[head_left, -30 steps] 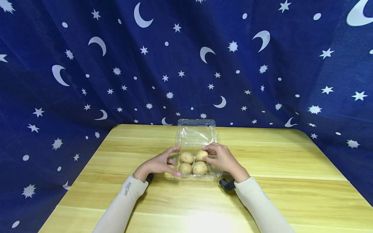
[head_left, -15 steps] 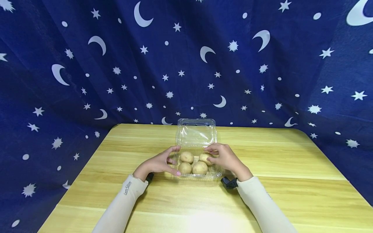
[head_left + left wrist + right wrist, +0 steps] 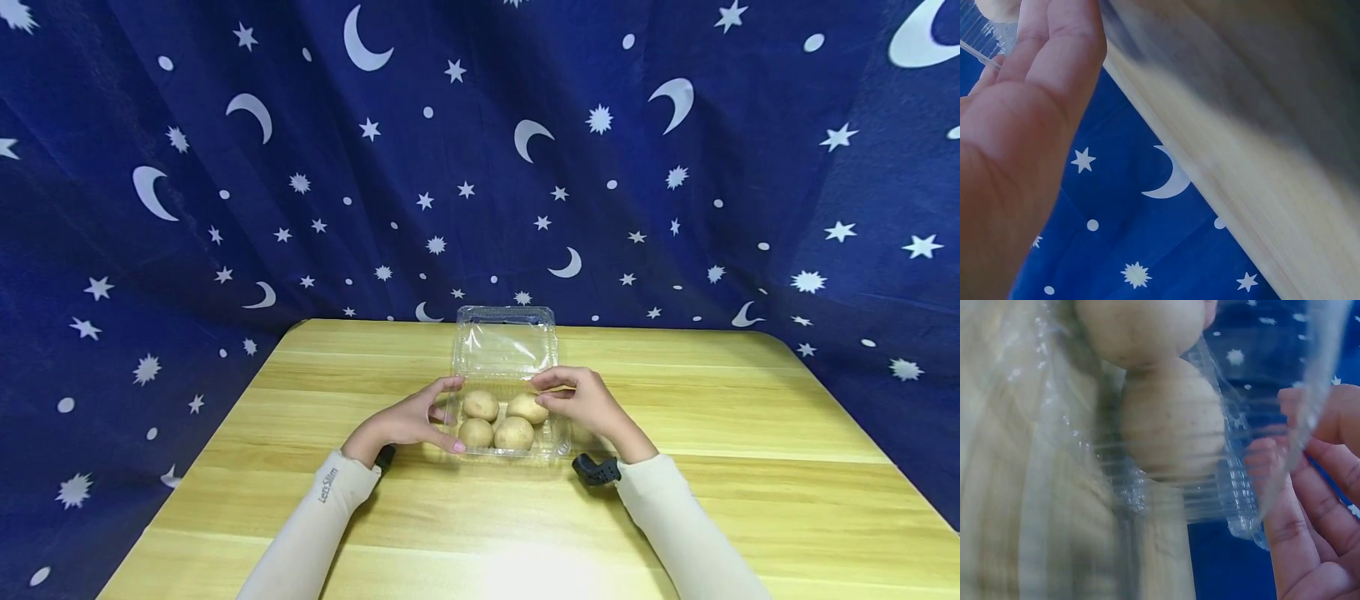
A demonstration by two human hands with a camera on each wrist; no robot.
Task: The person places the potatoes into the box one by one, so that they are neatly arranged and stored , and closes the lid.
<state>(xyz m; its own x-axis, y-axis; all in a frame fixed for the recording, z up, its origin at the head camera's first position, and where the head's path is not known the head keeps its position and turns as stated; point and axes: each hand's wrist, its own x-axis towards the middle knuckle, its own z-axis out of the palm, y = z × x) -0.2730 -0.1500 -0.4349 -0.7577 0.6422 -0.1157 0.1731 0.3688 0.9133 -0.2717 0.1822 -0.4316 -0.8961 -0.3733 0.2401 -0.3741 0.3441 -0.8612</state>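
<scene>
A clear plastic clamshell box (image 3: 553,440) with its lid (image 3: 504,346) raised at the back holds several round potatoes (image 3: 514,433). My left hand (image 3: 408,419) grips the left side of the box, thumb at the front edge and index finger at the back. In the left wrist view the left hand (image 3: 1029,119) partly hides the box. My right hand (image 3: 588,408) is over the right side, its fingertips overlapping the back right potato (image 3: 525,407). In the right wrist view, the right hand (image 3: 1316,512) has its fingers apart from a potato (image 3: 1172,422), with clear plastic between them.
The box rests on a light wooden table (image 3: 375,517) towards its far edge. Behind it hangs a dark blue curtain (image 3: 480,150) with moons and stars. A black wrist mount (image 3: 596,471) sits under the right wrist.
My right hand has moved the back right potato to the right, then let go and lifted slightly away to the right. The left hand has kept its place on the box.
</scene>
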